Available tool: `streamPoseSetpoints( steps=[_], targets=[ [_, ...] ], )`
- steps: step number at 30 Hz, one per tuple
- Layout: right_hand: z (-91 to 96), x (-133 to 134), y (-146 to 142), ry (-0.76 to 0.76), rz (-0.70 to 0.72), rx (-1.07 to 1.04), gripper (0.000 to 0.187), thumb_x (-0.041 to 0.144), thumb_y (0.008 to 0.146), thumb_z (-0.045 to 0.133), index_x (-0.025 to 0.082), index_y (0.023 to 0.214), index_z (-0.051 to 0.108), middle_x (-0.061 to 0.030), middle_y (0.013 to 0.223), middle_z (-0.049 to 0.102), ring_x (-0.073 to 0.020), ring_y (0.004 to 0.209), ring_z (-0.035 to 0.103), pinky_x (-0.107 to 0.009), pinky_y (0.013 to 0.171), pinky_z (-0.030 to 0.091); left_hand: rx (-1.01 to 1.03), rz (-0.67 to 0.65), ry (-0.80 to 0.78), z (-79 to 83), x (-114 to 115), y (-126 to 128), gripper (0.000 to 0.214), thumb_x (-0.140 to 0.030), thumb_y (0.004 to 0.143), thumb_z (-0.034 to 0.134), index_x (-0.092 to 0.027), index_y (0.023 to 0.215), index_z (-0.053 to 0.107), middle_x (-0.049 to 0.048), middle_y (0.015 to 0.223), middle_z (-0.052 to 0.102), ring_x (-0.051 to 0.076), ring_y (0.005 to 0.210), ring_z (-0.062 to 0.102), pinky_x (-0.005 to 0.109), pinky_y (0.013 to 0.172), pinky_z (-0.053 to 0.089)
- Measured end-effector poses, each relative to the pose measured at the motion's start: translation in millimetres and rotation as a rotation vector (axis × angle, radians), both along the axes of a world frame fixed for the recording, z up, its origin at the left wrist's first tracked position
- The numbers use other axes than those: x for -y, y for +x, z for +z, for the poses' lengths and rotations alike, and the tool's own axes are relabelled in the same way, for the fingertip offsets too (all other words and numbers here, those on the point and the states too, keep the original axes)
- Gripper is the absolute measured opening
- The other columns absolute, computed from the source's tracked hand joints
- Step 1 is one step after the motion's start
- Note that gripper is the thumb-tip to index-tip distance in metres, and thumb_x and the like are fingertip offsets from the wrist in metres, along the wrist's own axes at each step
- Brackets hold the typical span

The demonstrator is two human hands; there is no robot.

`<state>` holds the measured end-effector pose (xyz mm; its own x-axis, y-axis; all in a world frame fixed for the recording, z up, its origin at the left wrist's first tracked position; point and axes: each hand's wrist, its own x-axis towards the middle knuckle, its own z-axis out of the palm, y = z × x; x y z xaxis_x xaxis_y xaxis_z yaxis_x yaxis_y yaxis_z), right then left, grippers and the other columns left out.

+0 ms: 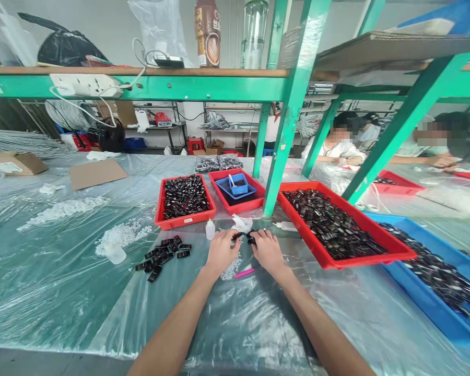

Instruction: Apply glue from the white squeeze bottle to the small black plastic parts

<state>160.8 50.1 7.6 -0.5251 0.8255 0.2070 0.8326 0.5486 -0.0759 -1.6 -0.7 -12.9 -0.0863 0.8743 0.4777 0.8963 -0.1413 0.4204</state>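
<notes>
A green post (280, 151) is rising between red trays (309, 235) — the left hand (222, 251) and right hand (269, 251) are curling inward over the worktop (164, 313), each seemingly pinching a small black part (237, 236).

"Where does this view look from?"
"The wearer's head, facing forward and down over the desk (62, 297)."
"How near?"
"Close: forearms (174, 329) enter at the bottom edge; left hand (222, 251) and right hand (268, 251) sit around the middle."
"And farther off?"
"A shelf (227, 87) spans the upper left; beneath it, the view reaches a distant rack (243, 126)."
</notes>
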Motion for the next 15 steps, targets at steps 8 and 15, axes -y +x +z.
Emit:
streamPoseSetpoints(
  steps=[8,15],
  targets=[
    [-22.5,-7,1,0.060,0.054,-0.053,0.019,0.017,0.096,0.051,0.019,0.103,0.068,-0.0107,0.106,0.069,-0.0277,0.103,0.061,-0.036,0.082,0.039,0.152,-0.096,0.100,5.9,7,8,0.031,-0.019,0.093,0.051,-0.024,0.122,0.063,0.0054,0.101,0.073,0.022,0.092,0.067,0.037,0.087,0.048],
    [-20.8,-5,0,0.051,0.141,-0.318,0.022,0.024,0.095,0.047,0.020,0.094,0.068,-0.0086,0.095,0.072,-0.0269,0.095,0.065,-0.037,0.081,0.045,0.740,-0.099,0.042,-1.0,1,17,0.013,-0.025,0.084,0.063,-0.020,0.096,0.064,0.0038,0.086,0.073,0.018,0.081,0.066,0.030,0.072,0.047]
  ],
)
